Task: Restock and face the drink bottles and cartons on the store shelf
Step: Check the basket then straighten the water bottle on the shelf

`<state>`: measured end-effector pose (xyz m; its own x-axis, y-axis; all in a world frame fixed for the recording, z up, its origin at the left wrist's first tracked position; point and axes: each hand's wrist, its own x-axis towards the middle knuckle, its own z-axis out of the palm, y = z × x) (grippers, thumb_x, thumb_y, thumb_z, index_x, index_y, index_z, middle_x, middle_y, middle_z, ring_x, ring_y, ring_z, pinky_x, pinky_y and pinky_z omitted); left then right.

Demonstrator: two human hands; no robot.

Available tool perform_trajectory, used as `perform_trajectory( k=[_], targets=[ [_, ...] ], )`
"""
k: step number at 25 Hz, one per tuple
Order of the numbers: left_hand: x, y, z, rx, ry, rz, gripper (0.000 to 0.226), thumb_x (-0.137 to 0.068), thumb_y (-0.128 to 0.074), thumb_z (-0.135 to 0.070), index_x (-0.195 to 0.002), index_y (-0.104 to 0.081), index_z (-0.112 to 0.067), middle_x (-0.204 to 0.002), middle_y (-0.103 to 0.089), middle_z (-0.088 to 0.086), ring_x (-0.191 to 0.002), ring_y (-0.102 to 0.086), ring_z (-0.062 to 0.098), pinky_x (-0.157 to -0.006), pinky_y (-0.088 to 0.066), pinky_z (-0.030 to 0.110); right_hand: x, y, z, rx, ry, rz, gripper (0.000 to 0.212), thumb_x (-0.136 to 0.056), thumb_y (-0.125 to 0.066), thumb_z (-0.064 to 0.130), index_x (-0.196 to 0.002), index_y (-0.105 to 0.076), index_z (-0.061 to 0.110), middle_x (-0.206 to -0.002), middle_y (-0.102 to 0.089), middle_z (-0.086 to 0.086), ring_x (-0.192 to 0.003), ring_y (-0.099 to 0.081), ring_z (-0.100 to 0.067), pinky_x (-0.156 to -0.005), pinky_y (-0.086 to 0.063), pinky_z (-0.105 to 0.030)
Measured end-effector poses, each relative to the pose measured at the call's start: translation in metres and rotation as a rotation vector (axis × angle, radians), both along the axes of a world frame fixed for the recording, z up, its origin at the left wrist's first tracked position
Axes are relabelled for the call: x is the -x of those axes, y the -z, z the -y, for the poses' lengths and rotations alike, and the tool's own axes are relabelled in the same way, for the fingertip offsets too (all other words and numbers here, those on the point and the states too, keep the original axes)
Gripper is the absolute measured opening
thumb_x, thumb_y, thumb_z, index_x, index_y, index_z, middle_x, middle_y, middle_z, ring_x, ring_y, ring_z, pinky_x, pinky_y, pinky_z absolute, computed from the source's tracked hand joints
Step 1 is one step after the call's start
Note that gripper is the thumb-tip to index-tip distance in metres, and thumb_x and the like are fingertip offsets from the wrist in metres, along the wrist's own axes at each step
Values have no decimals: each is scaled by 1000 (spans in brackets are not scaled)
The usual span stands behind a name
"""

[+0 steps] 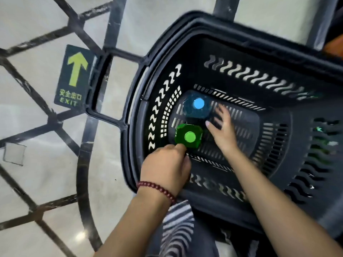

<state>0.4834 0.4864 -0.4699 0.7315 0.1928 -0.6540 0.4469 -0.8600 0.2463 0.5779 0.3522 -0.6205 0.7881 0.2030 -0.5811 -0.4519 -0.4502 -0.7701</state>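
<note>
Two bottles stand upright in a black plastic shopping basket [141,112], seen from above. The green bottle [188,136] with a green cap stands nearer me; the blue bottle [197,105] with a light blue cap stands just beyond it. My left hand [166,166], with a red bead bracelet on the wrist, has its fingers curled and its forefinger touches the near edge of the green bottle. My right hand [221,127] reaches into the basket with spread, straight fingers, just right of the blue bottle and holding nothing.
The basket stands on a pale floor with dark curved lines [83,164]. A green EXIT arrow sign [74,76] lies on the floor to the left. The basket handle [104,86] hangs on its left side. Striped clothing [178,230] shows below.
</note>
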Motion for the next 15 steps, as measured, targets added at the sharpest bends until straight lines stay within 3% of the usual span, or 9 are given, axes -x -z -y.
perform_trajectory(
  k=[3, 8, 15],
  targets=[
    [-15, -78, 7, -19, 126, 81, 27, -96, -37, -33, -110, -55, -19, -104, -62, 0, -99, -59, 24, -74, -44, 34, 9, -105, 23, -4, 35, 20, 54, -91, -58, 5, -140, -37, 13, -140, -47, -1, -124, -49, -18, -104, -40, -34],
    [-45, -243, 23, 6, 256, 275, 31, -95, -39, -36, -110, -59, -18, -104, -65, 4, -97, -61, 28, -74, -47, 36, 6, -319, 54, -68, 106, 108, 32, -91, -57, 5, -119, -53, 20, -113, -59, 8, -105, -60, -13, -88, -43, -21],
    [-66, -438, 53, 211, 511, 638, 41, -86, -36, -47, -102, -64, -22, -97, -70, 2, -94, -64, 26, -72, -51, 36, 44, -568, 118, 15, 318, 378, 35, -88, -61, 1, -104, -57, 32, -106, -64, 10, -93, -62, 4, -86, -46, -12]
  ],
)
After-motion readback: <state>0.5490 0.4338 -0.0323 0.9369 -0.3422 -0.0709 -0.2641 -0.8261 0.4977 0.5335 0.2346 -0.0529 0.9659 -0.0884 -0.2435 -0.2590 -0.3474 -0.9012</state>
